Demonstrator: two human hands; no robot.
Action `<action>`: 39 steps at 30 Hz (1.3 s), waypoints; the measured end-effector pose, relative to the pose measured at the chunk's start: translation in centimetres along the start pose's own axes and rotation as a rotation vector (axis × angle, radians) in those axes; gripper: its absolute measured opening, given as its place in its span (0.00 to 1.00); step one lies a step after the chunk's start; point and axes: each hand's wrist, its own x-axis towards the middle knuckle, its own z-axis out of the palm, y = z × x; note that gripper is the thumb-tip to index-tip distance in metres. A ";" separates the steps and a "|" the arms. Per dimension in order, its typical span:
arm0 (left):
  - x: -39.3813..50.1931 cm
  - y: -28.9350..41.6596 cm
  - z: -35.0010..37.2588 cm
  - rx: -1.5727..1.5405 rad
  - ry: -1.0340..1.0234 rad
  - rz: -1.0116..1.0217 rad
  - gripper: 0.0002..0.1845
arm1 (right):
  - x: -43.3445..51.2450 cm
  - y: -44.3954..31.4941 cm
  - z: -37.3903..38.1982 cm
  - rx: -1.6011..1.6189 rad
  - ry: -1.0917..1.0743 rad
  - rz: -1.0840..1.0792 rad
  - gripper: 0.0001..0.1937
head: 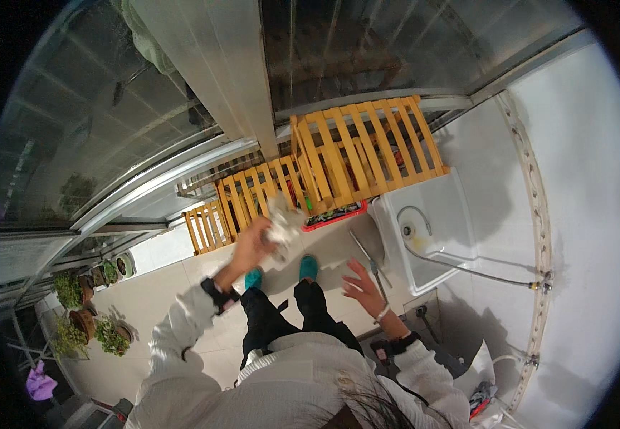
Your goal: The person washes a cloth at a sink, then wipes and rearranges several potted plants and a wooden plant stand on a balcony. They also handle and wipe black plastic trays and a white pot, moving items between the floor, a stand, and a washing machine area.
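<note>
My left hand [251, 244] grips a crumpled white cloth [284, 228], which is blurred and held out in front of me. Behind the cloth stands a stepped wooden slatted rack [259, 190]; whether the two touch I cannot tell. My right hand [364, 289] hangs over the floor with its fingers apart and nothing in it. Close to that hand, a long-handled tool [366, 249] with a grey shaft lies or leans beside the white sink [449, 241]. Both wrists wear dark bands.
Under the rack's tallest step sits a red-rimmed tray [336, 216] with things in it. A flexible hose [471, 271] runs from a wall tap [543, 284] into the sink. Potted plants [111, 335] stand on the floor at left. Glass windows [374, 48] rise behind the rack.
</note>
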 end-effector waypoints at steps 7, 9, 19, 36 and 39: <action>-1.8 16.8 0.8 -0.563 0.011 0.093 0.32 | 4.5 -19.5 2.1 -0.169 -0.099 -0.593 0.33; 0.3 16.2 0.8 -0.391 0.180 0.084 0.37 | 8.2 -26.0 0.0 -0.560 -0.148 -0.713 0.29; 9.9 8.3 10.3 -0.653 0.407 -0.464 0.31 | 22.5 -21.8 1.9 -1.435 0.078 -0.722 0.19; 11.3 5.0 11.9 -0.417 0.725 -0.257 0.26 | 22.9 -23.0 -4.5 -1.508 0.334 -0.598 0.24; 11.4 5.0 12.3 -0.522 0.728 -0.313 0.26 | 17.5 -19.7 -6.5 -1.534 0.286 -0.712 0.20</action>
